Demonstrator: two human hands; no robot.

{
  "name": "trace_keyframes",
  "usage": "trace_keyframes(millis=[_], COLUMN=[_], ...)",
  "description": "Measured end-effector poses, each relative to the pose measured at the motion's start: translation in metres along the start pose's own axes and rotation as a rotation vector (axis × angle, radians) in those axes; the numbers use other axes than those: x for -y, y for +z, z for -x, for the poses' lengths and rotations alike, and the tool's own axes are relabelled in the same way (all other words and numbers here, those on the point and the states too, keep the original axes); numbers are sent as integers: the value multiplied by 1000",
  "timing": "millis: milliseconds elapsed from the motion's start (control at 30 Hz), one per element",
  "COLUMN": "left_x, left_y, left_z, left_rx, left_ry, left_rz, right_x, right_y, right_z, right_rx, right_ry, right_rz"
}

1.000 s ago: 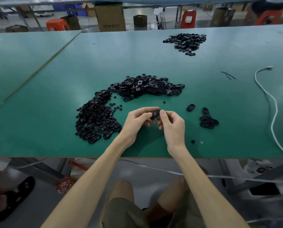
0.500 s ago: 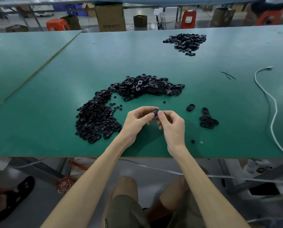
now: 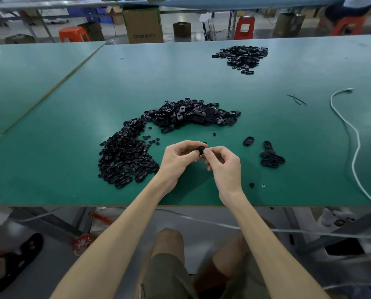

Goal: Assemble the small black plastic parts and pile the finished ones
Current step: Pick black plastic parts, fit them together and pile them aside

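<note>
Both hands pinch a small black part [image 3: 201, 149] just above the green tabletop [image 3: 72, 169].
The left hand [image 3: 178, 160] and right hand [image 3: 224, 167] meet fingertip to fingertip, clamped on the part, right of the heap of loose parts [image 3: 132, 154]; a cardboard box [image 3: 142, 24] behind appears to read "OTOR".

My left hand [image 3: 178, 160] and right hand [image 3: 225, 167] meet above the near edge of the table [image 3: 72, 104], both pinching one black part [image 3: 200, 150]. To my left, the heap of small parts [image 3: 126, 158] blocks a low sweep. It curves into the heap of oval shells [image 3: 193, 114] ahead, forming an arc around my hands. A lane of bare green surface runs between arc and fingers. To my right lie a lone oval shell [image 3: 248, 141] and the small pile [image 3: 270, 157], with a passage between them. Two loose bits [image 3: 251, 185] lie beside my right wrist. Farther right, the white cable [image 3: 352, 134] crosses the surface. Beyond the arc, open surface reaches the far pile [image 3: 242, 56].
</note>
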State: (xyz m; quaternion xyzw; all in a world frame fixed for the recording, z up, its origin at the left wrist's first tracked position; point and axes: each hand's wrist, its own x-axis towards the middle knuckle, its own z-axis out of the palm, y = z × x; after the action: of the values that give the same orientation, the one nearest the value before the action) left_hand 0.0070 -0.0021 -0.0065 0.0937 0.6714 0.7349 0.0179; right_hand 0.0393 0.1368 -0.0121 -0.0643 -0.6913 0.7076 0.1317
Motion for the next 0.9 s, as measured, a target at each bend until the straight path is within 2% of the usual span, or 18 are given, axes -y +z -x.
trace_keyframes(millis=[367, 900], left_x=[3, 1], left_y=[-7, -2], left_z=[-2, -1], left_rx=[78, 50], left_ry=[-12, -2], left_rz=[60, -13], right_x=[-2, -3], right_y=[0, 1], right_z=[-2, -3], right_rx=[-56, -70], right_ry=[12, 26], right_rz=[-35, -19])
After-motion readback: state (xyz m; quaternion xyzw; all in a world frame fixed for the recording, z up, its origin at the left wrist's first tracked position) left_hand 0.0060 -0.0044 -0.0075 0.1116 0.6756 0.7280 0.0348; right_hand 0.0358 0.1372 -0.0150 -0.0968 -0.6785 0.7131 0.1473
